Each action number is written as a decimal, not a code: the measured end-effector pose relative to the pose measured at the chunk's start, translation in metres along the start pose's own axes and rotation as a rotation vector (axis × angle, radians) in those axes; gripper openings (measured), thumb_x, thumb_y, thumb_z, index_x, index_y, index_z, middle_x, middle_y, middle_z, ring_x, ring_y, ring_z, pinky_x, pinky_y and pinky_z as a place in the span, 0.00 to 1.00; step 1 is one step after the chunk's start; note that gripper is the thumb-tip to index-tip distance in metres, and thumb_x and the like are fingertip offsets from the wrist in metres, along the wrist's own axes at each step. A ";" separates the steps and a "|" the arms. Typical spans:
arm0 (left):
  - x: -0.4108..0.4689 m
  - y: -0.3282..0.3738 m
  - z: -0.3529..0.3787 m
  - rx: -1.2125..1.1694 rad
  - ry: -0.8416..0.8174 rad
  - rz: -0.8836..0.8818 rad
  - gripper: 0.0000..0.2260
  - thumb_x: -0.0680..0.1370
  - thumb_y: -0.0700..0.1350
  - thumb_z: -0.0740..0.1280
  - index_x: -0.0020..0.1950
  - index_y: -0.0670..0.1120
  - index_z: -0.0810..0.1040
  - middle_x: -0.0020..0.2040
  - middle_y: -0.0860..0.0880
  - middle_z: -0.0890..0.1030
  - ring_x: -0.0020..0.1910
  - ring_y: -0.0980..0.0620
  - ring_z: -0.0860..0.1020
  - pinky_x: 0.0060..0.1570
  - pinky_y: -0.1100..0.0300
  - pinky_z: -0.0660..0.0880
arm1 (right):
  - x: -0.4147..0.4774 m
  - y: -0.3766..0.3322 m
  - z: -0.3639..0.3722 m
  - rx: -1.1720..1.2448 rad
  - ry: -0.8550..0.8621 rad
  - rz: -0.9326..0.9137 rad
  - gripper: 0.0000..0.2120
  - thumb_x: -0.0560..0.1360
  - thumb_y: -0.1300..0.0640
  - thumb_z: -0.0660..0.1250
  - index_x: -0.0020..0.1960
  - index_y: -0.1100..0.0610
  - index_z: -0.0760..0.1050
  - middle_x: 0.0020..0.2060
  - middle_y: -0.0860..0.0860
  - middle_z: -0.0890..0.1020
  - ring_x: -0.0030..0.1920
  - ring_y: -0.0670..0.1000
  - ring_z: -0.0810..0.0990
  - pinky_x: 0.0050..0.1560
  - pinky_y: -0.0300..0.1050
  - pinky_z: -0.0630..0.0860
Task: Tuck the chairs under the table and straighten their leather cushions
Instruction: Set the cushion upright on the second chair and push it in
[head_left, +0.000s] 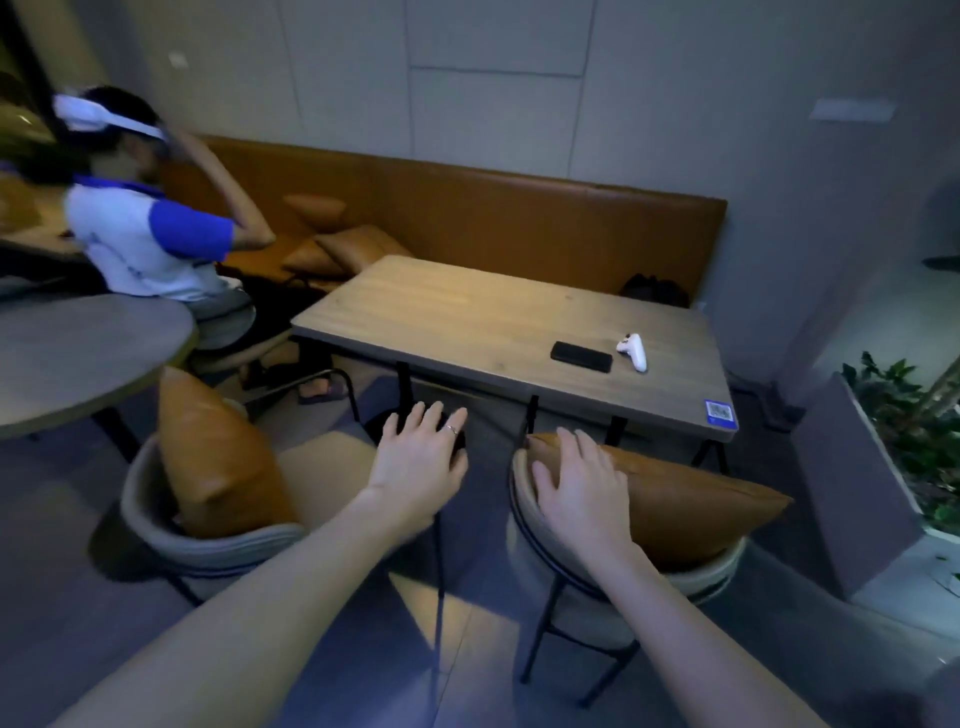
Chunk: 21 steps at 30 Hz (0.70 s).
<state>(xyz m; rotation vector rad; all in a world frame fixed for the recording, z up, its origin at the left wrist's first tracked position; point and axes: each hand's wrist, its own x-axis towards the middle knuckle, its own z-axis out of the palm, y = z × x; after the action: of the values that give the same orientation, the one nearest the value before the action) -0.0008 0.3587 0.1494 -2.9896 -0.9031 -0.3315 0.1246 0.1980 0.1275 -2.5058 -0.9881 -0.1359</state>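
Two round grey chairs stand at the near side of the wooden table (467, 322). The left chair (208, 551) is turned away from the table and holds a tan leather cushion (218, 457) standing upright against its back. The right chair (696, 571) sits close to the table edge with a tan cushion (685, 504) lying across its backrest. My left hand (421, 457) hovers flat, fingers spread, over the left chair's front edge. My right hand (576, 483) rests flat, fingers apart, on the left end of the right cushion and the chair back.
A black phone (582, 356) and a white controller (635, 351) lie on the table. A tan bench (493, 218) with loose cushions runs behind it. A seated person (150, 244) is at left beside a round table (78, 358). A planter (883, 447) stands at right.
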 end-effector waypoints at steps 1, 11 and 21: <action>-0.009 -0.023 -0.017 -0.013 0.057 0.000 0.25 0.80 0.55 0.55 0.76 0.49 0.67 0.73 0.46 0.72 0.74 0.44 0.66 0.70 0.45 0.63 | 0.000 -0.026 -0.002 0.007 0.038 -0.046 0.26 0.83 0.45 0.61 0.77 0.56 0.68 0.74 0.57 0.73 0.73 0.58 0.72 0.69 0.59 0.71; -0.092 -0.256 -0.128 -0.130 0.267 -0.251 0.18 0.81 0.51 0.61 0.68 0.44 0.76 0.61 0.42 0.81 0.60 0.40 0.77 0.56 0.47 0.72 | -0.003 -0.275 0.014 0.090 0.082 -0.343 0.29 0.84 0.43 0.56 0.82 0.53 0.60 0.81 0.56 0.63 0.80 0.59 0.60 0.77 0.59 0.58; -0.089 -0.385 -0.109 -0.395 0.187 -0.509 0.17 0.80 0.54 0.60 0.64 0.49 0.76 0.55 0.45 0.82 0.54 0.42 0.79 0.50 0.47 0.77 | 0.003 -0.395 0.103 0.231 -0.108 -0.295 0.32 0.83 0.39 0.56 0.83 0.48 0.54 0.83 0.53 0.58 0.82 0.56 0.56 0.78 0.64 0.58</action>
<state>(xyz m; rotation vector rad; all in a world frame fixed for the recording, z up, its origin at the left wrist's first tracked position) -0.3054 0.6244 0.2150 -2.9208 -1.7460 -0.8679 -0.1446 0.5009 0.1795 -2.1675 -1.3332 0.0246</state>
